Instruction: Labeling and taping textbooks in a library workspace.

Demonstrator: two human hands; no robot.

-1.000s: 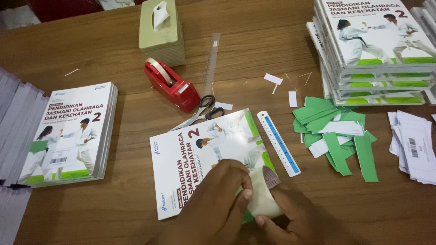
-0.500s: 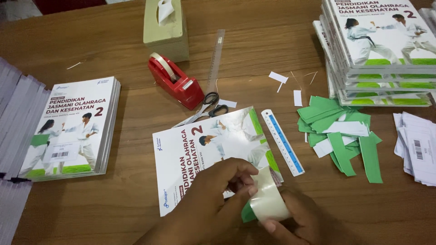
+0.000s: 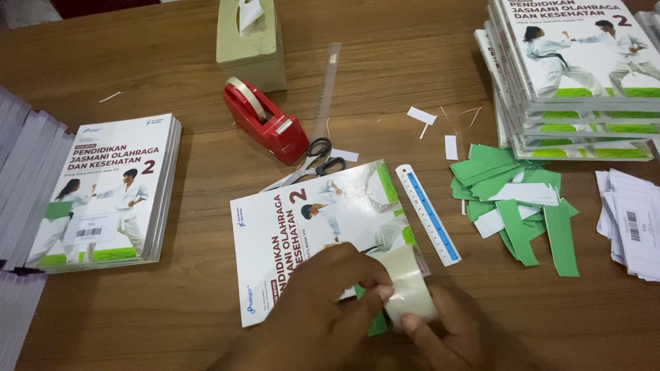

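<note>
Now both hands (image 3: 385,323) on tape roll (image 3: 410,283) — book (image 3: 309,227) beneath

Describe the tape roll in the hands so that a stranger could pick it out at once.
Start from the wooden table and find the book lying askew at its middle. At the book's lower right corner, the left hand and right hand grip a wide roll of clear tape. Unlike the red tape dispenser further back, it is loose and held.

Book (image 3: 323,233) on table (image 3: 385,82), centre | tape roll (image 3: 409,285) over book's near edge, between left hand (image 3: 323,309) and right hand (image 3: 447,330) | scissors (image 3: 313,161) behind book | tape dispenser (image 3: 265,120) behind scissors | ruler (image 3: 427,213) right of book | paper strips (image 3: 522,199) right of ruler
</note>
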